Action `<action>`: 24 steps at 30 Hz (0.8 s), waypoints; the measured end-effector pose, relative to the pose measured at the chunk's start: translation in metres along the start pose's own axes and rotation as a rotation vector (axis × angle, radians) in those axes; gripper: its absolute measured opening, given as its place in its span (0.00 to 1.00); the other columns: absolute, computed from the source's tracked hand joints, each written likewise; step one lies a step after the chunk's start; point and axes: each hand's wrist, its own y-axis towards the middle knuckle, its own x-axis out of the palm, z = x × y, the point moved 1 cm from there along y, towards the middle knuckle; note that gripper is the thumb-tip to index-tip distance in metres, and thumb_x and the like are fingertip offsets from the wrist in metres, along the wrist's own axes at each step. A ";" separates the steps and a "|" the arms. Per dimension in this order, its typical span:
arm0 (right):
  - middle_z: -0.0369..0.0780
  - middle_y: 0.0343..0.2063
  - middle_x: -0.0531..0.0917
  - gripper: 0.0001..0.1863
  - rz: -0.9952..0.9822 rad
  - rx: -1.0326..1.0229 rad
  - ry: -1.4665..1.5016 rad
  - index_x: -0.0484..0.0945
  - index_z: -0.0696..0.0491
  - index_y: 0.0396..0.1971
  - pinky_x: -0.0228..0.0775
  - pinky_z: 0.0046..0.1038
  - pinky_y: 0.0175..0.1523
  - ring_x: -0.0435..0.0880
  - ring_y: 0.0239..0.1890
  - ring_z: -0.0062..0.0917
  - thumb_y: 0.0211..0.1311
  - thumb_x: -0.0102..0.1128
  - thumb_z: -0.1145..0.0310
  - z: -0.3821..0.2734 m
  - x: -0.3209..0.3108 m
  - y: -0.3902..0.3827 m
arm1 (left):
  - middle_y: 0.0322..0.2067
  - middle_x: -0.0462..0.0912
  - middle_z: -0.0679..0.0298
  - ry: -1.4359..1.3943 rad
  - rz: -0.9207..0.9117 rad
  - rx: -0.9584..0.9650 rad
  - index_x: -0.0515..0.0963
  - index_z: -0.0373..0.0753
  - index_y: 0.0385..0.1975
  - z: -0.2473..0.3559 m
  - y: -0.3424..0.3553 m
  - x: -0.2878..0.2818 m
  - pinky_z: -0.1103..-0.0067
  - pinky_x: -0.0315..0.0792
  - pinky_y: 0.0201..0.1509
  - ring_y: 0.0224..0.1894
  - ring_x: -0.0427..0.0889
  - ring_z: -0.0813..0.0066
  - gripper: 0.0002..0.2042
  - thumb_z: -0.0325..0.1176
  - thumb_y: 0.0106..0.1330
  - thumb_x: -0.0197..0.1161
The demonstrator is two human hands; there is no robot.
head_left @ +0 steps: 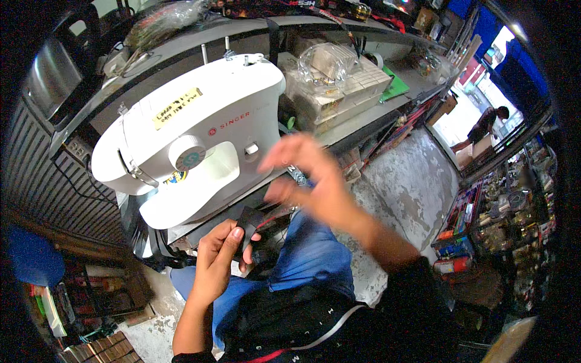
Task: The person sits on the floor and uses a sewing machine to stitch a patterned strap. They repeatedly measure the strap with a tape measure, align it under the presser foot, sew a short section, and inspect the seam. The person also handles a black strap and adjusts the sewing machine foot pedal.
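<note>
Over my lap, my left hand (219, 249) is closed on a small flat black case (249, 226), thumb across its face. A thin red wire (273, 216) runs from the case toward the right; where it ends is hard to make out. My right hand (305, 178) is raised to the right of it, blurred by motion, its thumb and fingers apart with nothing visible between them. Just beyond both hands a white sewing machine (230, 145) stands on the bench, with a round dial on its front and a yellow label on top. Neither hand touches it.
White boxes (339, 91) with clear plastic on top sit on the bench right of the machine. A green item (394, 88) lies beside them. Shelves of small goods (511, 209) line the right. Another person (484, 127) bends near the doorway. A blue stool (36, 254) stands at left.
</note>
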 end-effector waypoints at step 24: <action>0.49 0.19 0.75 0.10 -0.265 0.030 -0.868 0.73 0.59 0.21 0.68 0.34 0.34 0.77 0.29 0.44 0.41 0.65 0.72 0.229 -0.123 0.158 | 0.18 0.65 0.76 -0.029 0.175 0.068 0.75 0.37 0.26 0.002 -0.029 -0.015 0.88 0.50 0.23 0.20 0.58 0.90 0.14 0.37 0.70 0.47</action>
